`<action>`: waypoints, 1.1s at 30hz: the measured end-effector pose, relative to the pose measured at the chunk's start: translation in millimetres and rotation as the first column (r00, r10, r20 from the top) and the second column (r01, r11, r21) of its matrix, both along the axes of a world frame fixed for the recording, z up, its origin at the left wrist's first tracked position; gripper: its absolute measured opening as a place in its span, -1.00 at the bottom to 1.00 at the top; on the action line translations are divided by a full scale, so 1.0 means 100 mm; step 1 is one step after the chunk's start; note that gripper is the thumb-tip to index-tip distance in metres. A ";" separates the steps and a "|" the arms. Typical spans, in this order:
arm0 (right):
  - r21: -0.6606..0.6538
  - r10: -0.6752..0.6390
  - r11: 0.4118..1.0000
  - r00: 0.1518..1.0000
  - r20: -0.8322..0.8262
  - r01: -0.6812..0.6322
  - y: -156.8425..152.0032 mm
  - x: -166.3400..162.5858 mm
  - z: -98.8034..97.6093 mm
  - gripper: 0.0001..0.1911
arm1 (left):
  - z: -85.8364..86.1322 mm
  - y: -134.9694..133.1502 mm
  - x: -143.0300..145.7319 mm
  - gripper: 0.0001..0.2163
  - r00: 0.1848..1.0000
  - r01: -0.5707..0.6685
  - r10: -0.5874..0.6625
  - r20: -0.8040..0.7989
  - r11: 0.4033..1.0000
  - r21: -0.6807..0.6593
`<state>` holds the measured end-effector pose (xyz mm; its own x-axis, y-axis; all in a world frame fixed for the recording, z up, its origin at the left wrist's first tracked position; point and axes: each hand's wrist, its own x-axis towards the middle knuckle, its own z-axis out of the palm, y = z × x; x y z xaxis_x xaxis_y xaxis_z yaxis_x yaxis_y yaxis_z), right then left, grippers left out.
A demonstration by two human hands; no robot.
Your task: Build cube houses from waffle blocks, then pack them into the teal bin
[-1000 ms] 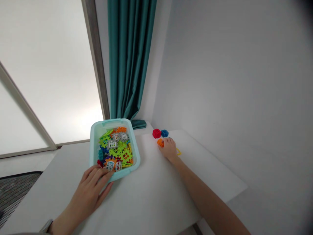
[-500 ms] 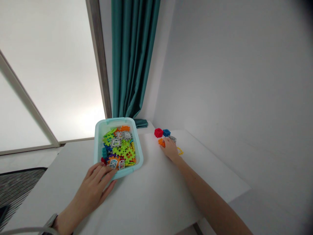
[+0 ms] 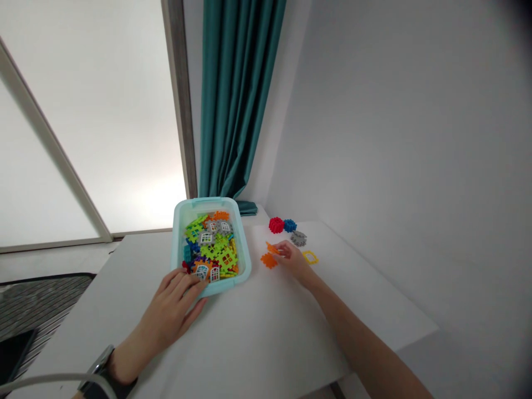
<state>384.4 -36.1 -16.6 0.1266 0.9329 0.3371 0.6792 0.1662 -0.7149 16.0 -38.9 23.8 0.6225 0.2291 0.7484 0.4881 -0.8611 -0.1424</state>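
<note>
My right hand [image 3: 293, 260] pinches an orange toothed building piece [image 3: 272, 248] between thumb and fingertips, tilted above the table. Just under it lies another orange building piece [image 3: 268, 261]. Behind this hand are a red piece [image 3: 276, 225], a blue piece [image 3: 290, 225] and a grey piece [image 3: 298, 238]. A yellow frame-shaped piece [image 3: 310, 257] lies to its right. My left hand [image 3: 177, 305] grips the near left rim of a light blue plastic bin [image 3: 245, 252], fingers over the edge and thumb outside. Inside are many-coloured interlocking pieces [image 3: 214, 252], some with white windows.
The white table [image 3: 249, 343] carries the bin and the loose pieces. A grey wall [image 3: 394, 166] runs along the right, and a green curtain [image 3: 241, 100] hangs behind the bin. A grey cable [image 3: 58, 378] crosses the lower left corner.
My right hand has lifted an orange piece off the table, uncovering a second orange one and the grey piece. My left hand stays at the bin's rim. The whole view has shifted slightly.
</note>
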 end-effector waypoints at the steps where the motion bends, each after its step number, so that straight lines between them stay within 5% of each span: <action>1: 0.015 0.010 1.000 0.999 -0.045 -0.009 -0.01 -0.04 0.06 -0.82 | -0.01 0.00 0.00 -0.85 1.000 0.001 -0.001 0.000 1.000 -0.004; 4: 0.083 0.074 0.995 0.978 -0.193 -0.059 -0.04 -0.22 0.32 -0.82 | -0.03 0.00 -0.01 -0.84 1.000 0.007 -0.007 0.005 1.000 -0.015; 7: 0.191 0.271 0.957 0.901 -0.338 -0.217 -0.01 -0.55 0.69 -0.78 | -0.01 -0.02 0.00 -0.84 1.000 -0.006 0.006 -0.009 0.999 -0.036; 11: 0.297 0.326 0.910 0.942 -0.082 -0.289 0.20 -1.06 1.08 -0.79 | 0.01 -0.04 0.01 -0.84 1.000 -0.011 0.010 -0.023 0.999 -0.045; 15: 0.328 0.316 0.890 0.947 0.055 -0.316 0.40 -1.28 1.18 -0.81 | 0.01 -0.04 0.01 -0.83 1.000 -0.013 0.012 -0.017 0.999 -0.053; 20: 0.313 0.167 0.930 0.981 0.103 -0.191 0.39 -0.88 0.97 -0.80 | 0.00 -0.03 0.00 -0.83 1.000 0.001 -0.001 -0.007 0.997 -0.083; 24: 0.095 -0.043 0.995 0.942 0.332 0.012 0.27 -0.39 0.56 -0.79 | 0.00 -0.03 0.00 -0.83 1.000 0.005 -0.005 0.000 0.996 -0.089; 29: -0.008 -0.066 0.997 0.896 0.439 0.078 0.04 -0.21 0.03 -0.80 | -0.05 0.00 -0.01 -0.82 1.000 -0.002 0.002 0.009 0.997 -0.077; 33: -0.026 -0.033 0.998 0.891 0.453 0.050 -0.01 -0.25 -0.11 -0.85 | -0.07 0.02 -0.02 -0.82 1.000 0.010 -0.008 0.024 0.998 -0.061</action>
<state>359.1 -37.2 -27.2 0.0074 0.9428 0.3332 0.9361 0.1107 -0.3340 14.3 -37.0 16.7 0.6072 0.2695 0.7474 0.4830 -0.8721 -0.0780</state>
